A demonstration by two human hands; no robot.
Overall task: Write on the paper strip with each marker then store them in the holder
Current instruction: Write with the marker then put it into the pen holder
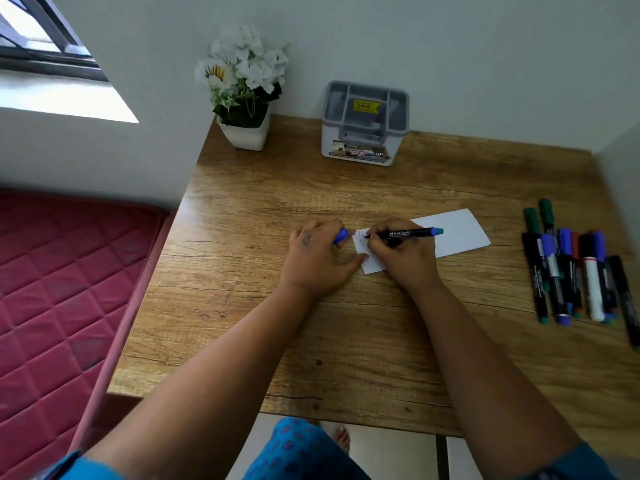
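My right grip [398, 252] pinches the marker [405, 233], tip on the paper [450, 233] mid-bench [242, 306]. My left grip [317, 256] curls round its blue cap [341, 236], thumb pinning the paper; holder [365, 124] at far edge.

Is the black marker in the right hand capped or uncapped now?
Uncapped: the black marker touches the white paper strip with its bare tip, and the left hand holds a blue cap.

Wooden desk [242, 209] against pale wall [450, 46]; bright window [45, 46] upper left; red quilted mattress [52, 289] beside desk.
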